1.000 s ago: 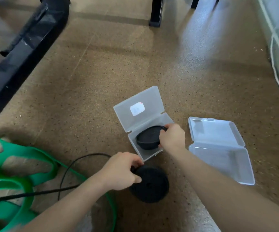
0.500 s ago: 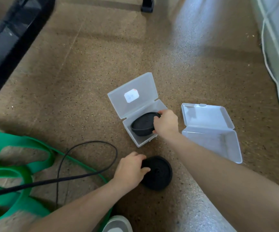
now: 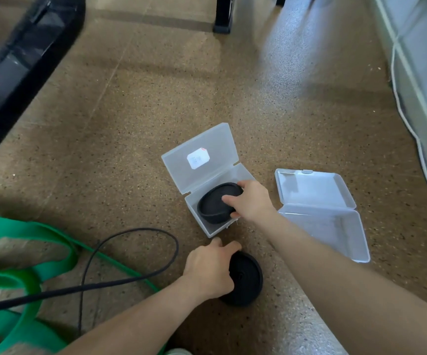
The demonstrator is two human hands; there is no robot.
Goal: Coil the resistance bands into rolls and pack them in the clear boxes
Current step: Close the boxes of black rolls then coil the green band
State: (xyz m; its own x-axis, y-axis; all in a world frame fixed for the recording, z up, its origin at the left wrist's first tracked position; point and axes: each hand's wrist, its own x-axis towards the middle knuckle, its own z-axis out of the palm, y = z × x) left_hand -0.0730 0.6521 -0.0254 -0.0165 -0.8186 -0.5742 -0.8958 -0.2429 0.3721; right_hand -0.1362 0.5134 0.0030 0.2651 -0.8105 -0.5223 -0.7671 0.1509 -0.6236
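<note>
Still, right hand (image 3: 253, 201) grips boxed roll (image 3: 212, 208), left hand (image 3: 207, 272) seemingly floor roll (image 3: 248, 280); two boxes (image 3: 220, 142) (image 3: 312, 188).

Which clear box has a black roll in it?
The clear plastic box with the white sticker on its lid; the other clear plastic box holds nothing.

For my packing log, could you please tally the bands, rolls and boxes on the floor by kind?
Black rolls: 2
Clear boxes: 2
Green band tangle: 1
Loose black band: 1
Total: 6
</note>
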